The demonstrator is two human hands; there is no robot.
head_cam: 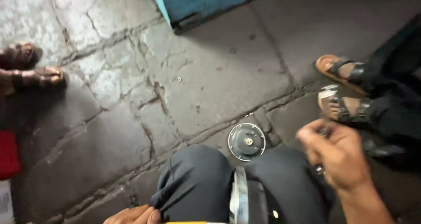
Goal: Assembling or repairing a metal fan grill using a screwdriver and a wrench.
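Observation:
My right hand (337,154) is raised over my right knee, its fingers curled around a small dark part that is blurred and mostly hidden. My left hand (133,215) shows only at the bottom edge, resting by my left knee with its fingers closed. Between my knees in dark trousers stands a metal-rimmed round part (240,197). On the stone floor just ahead lies a round dark disc (246,141) with a shiny rim and a brass centre.
The floor is cracked stone slabs (206,75). A blue box (197,2) stands at the top. Another person's sandalled feet (344,90) are at the right, and other sandalled feet (26,70) at the left edge. A red object (8,154) sits at the far left.

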